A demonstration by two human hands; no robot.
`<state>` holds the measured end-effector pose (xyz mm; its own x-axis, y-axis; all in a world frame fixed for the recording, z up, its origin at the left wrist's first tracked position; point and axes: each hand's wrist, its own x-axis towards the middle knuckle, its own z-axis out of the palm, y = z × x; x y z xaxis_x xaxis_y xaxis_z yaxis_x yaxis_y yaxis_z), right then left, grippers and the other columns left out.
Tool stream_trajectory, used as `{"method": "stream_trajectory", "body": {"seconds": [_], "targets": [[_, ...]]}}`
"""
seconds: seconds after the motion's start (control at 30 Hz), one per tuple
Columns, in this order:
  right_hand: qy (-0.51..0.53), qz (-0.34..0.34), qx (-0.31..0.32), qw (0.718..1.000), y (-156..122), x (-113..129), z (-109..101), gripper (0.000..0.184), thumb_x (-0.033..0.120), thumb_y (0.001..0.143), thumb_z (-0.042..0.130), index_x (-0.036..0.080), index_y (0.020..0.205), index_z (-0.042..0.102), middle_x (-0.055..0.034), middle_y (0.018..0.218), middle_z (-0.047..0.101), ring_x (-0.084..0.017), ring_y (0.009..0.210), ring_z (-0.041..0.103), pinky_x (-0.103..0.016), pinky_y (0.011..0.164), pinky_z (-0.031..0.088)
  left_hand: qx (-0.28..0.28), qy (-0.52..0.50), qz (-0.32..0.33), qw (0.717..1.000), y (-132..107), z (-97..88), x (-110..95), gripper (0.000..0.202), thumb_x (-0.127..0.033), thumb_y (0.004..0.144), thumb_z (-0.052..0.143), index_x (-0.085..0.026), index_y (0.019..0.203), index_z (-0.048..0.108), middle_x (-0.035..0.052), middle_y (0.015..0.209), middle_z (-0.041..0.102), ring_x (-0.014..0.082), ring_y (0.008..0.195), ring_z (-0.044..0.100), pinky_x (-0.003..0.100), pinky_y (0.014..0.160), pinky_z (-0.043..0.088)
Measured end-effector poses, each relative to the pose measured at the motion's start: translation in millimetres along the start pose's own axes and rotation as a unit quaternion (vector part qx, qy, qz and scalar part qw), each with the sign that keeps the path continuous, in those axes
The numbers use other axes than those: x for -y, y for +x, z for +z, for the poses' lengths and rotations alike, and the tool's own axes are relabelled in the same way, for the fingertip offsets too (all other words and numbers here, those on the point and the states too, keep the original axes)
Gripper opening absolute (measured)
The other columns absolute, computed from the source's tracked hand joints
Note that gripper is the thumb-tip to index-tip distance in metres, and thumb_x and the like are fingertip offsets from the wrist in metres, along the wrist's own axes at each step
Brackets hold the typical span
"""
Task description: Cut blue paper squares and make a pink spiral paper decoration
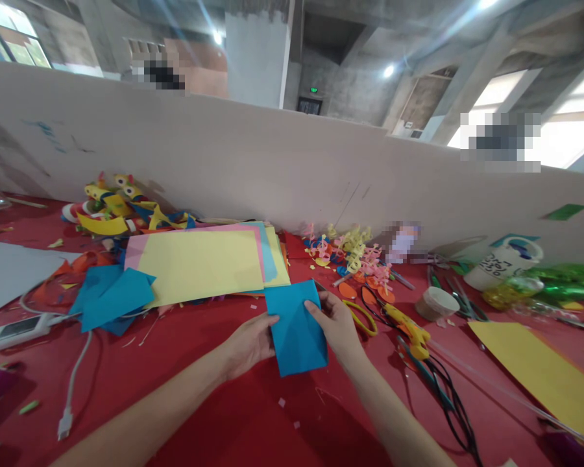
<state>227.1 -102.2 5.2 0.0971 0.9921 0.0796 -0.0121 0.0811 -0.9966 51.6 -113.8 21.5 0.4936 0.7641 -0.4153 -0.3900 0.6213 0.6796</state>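
At the lower left of the frame a white device [17,329] lies on the red-covered desk [199,408] with its cable [73,383] trailing toward the bottom edge. Just to its right sit loose blue paper pieces [114,295]. Behind them, at the upper left, a heap of paper curls [111,207] rests against the pale partition [272,162]. A stack of yellow and pink sheets [199,266] fills the middle ground. In front of it, at the centre of the frame, the left hand [250,344] grasps the left edge of the blue sheet [296,334], which lies low over the desk and shows a faint diagonal crease. The right hand [338,324] grasps its upper right edge, thumb laid on the top face. To handle the sheet well here, it seems best to keep it flat against the desk. One hand should pin it while the other lines up the corners, and the crease should be pressed only once the edges meet cleanly. Thin paper is likely to slip or buckle on the cloth. Further right lie small paper cut-outs [353,253], yellow-handled scissors [409,327], a tape roll [435,303], a white jug [503,263] and, at the lower right, a yellow sheet [540,370].
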Motion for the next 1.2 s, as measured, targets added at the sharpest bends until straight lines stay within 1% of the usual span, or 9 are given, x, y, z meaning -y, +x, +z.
{"method": "stream_trajectory", "body": {"seconds": [0.2, 0.27, 0.4, 0.53, 0.63, 0.8, 1.0, 1.07, 1.2], "targets": [[-0.005, -0.002, 0.005, 1.000, -0.3, 2.8, 0.9, 0.034, 0.047, 0.065, 0.070, 0.017, 0.076, 0.058, -0.0050, 0.076, 0.064, -0.019, 0.069, 0.056, -0.030, 0.064, 0.045, 0.018, 0.010, 0.029, 0.999, -0.1, -0.2, 2.9, 0.032, -0.029, 0.082, 0.060, -0.012, 0.109, 0.060, 0.0160, 0.114, 0.065, 0.0285, 0.105, 0.060, 0.045, 0.093, 0.045], [-0.013, 0.000, 0.005, 1.000, 0.2, 4.6, -0.1, 0.036, 0.050, 0.066, 0.068, 0.017, 0.076, 0.059, -0.0039, 0.073, 0.063, -0.018, 0.066, 0.055, -0.028, 0.061, 0.044, 0.022, 0.012, 0.027, 0.999, -0.5, -0.2, 3.0, 0.032, -0.030, 0.081, 0.061, -0.013, 0.108, 0.060, 0.0157, 0.114, 0.065, 0.0288, 0.106, 0.060, 0.045, 0.093, 0.045], [-0.037, 0.004, -0.030, 0.999, 1.9, 8.1, -2.8, 0.044, 0.059, 0.069, 0.059, 0.016, 0.073, 0.063, -0.0019, 0.064, 0.060, -0.016, 0.059, 0.050, -0.026, 0.055, 0.040, 0.012, 0.024, 0.015, 1.000, -1.8, 0.8, 2.4, 0.033, -0.031, 0.079, 0.063, -0.012, 0.106, 0.061, 0.0160, 0.112, 0.066, 0.0288, 0.103, 0.062, 0.044, 0.090, 0.047], [-0.027, -0.002, -0.042, 0.999, 2.5, 9.5, -4.2, 0.040, 0.055, 0.066, 0.064, 0.015, 0.070, 0.065, -0.0006, 0.060, 0.059, -0.015, 0.056, 0.048, -0.025, 0.054, 0.038, -0.005, 0.031, 0.011, 0.999, -1.2, 0.9, 3.9, 0.036, -0.032, 0.077, 0.066, -0.012, 0.107, 0.060, 0.0166, 0.110, 0.067, 0.0297, 0.103, 0.062, 0.045, 0.090, 0.047], [-0.026, -0.016, -0.051, 0.998, 2.1, 10.0, -4.2, 0.035, 0.051, 0.067, 0.064, 0.016, 0.067, 0.066, -0.0004, 0.058, 0.059, -0.014, 0.055, 0.048, -0.025, 0.053, 0.038, -0.007, 0.038, 0.012, 0.999, -0.2, 0.2, 5.3, 0.037, -0.033, 0.076, 0.066, -0.012, 0.106, 0.060, 0.0168, 0.111, 0.066, 0.0303, 0.105, 0.060, 0.046, 0.090, 0.046], [-0.015, -0.023, -0.057, 0.998, 2.9, 12.2, -4.6, 0.035, 0.051, 0.066, 0.064, 0.017, 0.073, 0.067, 0.0001, 0.056, 0.059, -0.015, 0.054, 0.050, -0.025, 0.050, 0.039, 0.020, 0.047, 0.008, 0.999, -0.4, -1.9, 6.1, 0.038, -0.035, 0.076, 0.066, -0.012, 0.105, 0.060, 0.0164, 0.115, 0.064, 0.0300, 0.107, 0.059, 0.045, 0.091, 0.047], [-0.016, -0.023, -0.091, 0.995, 3.0, 13.3, -7.6, 0.035, 0.051, 0.061, 0.068, 0.016, 0.069, 0.068, -0.0016, 0.060, 0.062, -0.015, 0.056, 0.051, -0.027, 0.054, 0.042, 0.047, 0.056, -0.010, 0.997, -0.8, -5.4, 9.1, 0.044, -0.037, 0.074, 0.067, -0.013, 0.110, 0.059, 0.0166, 0.117, 0.063, 0.0311, 0.110, 0.057, 0.048, 0.094, 0.044], [-0.020, -0.020, -0.080, 0.996, 2.7, 13.9, -9.4, 0.037, 0.053, 0.063, 0.066, 0.016, 0.068, 0.067, -0.0023, 0.061, 0.062, -0.016, 0.056, 0.052, -0.027, 0.054, 0.042, 0.051, 0.055, -0.009, 0.997, -1.0, -5.2, 9.1, 0.042, -0.037, 0.075, 0.067, -0.013, 0.109, 0.060, 0.0172, 0.117, 0.063, 0.0312, 0.110, 0.057, 0.048, 0.094, 0.043], [-0.014, 0.039, 0.009, 0.999, 3.2, 15.3, -12.5, 0.051, 0.064, 0.075, 0.047, 0.016, 0.068, 0.064, -0.0036, 0.060, 0.060, -0.016, 0.054, 0.052, -0.026, 0.050, 0.041, 0.035, 0.048, -0.001, 0.998, -1.3, -3.7, 6.0, 0.036, -0.035, 0.079, 0.062, -0.013, 0.108, 0.060, 0.0175, 0.115, 0.064, 0.0303, 0.106, 0.060, 0.047, 0.093, 0.045]]}}
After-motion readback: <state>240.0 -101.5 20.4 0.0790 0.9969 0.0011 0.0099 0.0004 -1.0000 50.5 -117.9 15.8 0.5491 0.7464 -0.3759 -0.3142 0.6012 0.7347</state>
